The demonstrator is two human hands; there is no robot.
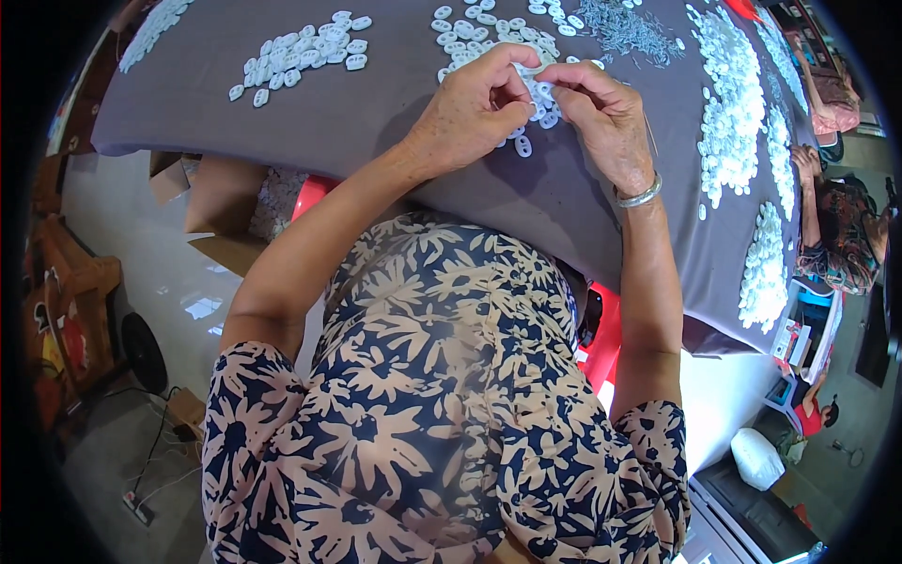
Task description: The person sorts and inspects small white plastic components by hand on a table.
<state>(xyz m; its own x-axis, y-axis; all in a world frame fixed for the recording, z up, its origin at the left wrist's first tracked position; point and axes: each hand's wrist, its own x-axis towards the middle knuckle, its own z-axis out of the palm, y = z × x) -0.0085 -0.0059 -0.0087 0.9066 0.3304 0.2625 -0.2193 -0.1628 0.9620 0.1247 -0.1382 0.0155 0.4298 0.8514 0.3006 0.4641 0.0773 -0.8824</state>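
Both my hands meet above a pile of small white oval plastic pieces with holes (460, 38) on the cloth-covered table (366, 122). My left hand (474, 108) is closed, thumb and fingers curled together; what they pinch is too small to make out. Facing it, my right hand (606, 117), with a bangle at the wrist, pinches a small white plastic piece (544, 90) between thumb and forefinger. Just below the fingers lies a loose white oval piece (523, 147), its two holes showing.
Another group of white pieces (301, 54) lies to the left. Small grey pins (628, 33) are heaped at the back. Larger white piles (731, 117) cover the right side. A cardboard box (224, 197) stands below the table's left edge. Other people sit along the far right.
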